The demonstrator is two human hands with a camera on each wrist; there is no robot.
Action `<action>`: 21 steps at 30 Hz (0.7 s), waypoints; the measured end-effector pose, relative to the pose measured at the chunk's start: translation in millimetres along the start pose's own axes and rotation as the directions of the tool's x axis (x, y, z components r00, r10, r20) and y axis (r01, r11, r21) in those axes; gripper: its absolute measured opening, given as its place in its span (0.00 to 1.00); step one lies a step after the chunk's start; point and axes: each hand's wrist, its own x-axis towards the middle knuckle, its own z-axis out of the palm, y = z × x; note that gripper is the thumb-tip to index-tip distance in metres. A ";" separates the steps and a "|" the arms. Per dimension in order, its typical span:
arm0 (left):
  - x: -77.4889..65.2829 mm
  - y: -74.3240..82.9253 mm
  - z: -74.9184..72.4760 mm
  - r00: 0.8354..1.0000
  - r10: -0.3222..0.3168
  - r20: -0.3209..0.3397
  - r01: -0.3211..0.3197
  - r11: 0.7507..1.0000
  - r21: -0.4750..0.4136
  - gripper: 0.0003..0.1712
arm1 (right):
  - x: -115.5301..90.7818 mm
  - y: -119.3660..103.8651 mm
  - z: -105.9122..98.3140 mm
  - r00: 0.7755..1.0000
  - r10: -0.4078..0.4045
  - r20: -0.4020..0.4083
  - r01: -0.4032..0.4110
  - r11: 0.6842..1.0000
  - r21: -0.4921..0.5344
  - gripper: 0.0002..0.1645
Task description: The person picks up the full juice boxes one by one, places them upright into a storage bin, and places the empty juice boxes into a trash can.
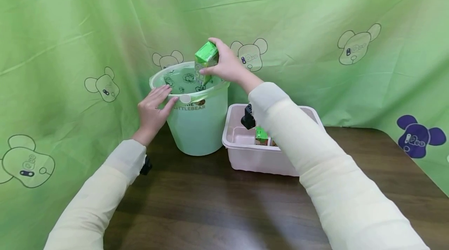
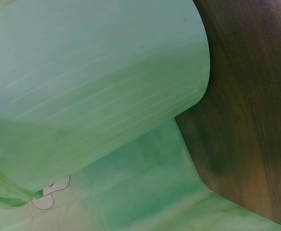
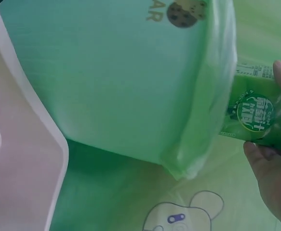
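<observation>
A green drink carton (image 1: 207, 53) is gripped by my right hand (image 1: 228, 63) between thumb and fingers, tilted over the mouth of a pale green bucket (image 1: 198, 129). In the right wrist view the carton (image 3: 253, 108) shows white printed lettering and its lower end lies behind the bucket's rim. A thin green bag (image 3: 207, 96) lines the bucket and folds over its edge. My left hand (image 1: 152, 111) rests on the near left part of the rim, fingers fairly straight. The left wrist view shows mostly the bucket's side (image 2: 106, 72).
Right of the bucket stands a pale pink bin (image 1: 261, 160) with another green carton (image 1: 261, 135) in it, partly hidden by my right forearm. Both containers stand on a dark wood table (image 1: 196, 203). A green curtain (image 1: 298, 8) with cartoon bear heads hangs behind.
</observation>
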 end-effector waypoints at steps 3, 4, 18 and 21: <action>-0.6 -0.4 0.9 1.000 -0.005 -0.001 0.005 1.000 -0.005 0.22 | 1.8 0.3 7.5 1.000 0.015 0.017 -0.015 0.999 -0.047 0.59; -0.9 -0.7 1.3 1.000 -0.005 -0.001 0.005 1.000 -0.006 0.22 | 2.1 0.5 9.8 1.000 0.020 0.024 -0.018 0.998 -0.065 0.59; -0.6 -0.2 -1.0 1.000 0.002 0.009 -0.002 1.000 0.008 0.24 | 8.1 -7.5 26.1 0.988 0.072 0.137 -0.042 0.977 -0.210 0.60; -0.5 -0.1 -1.5 1.000 0.003 0.011 -0.003 1.000 0.013 0.24 | 8.0 -9.8 28.0 0.984 0.076 0.163 -0.032 0.967 -0.254 0.60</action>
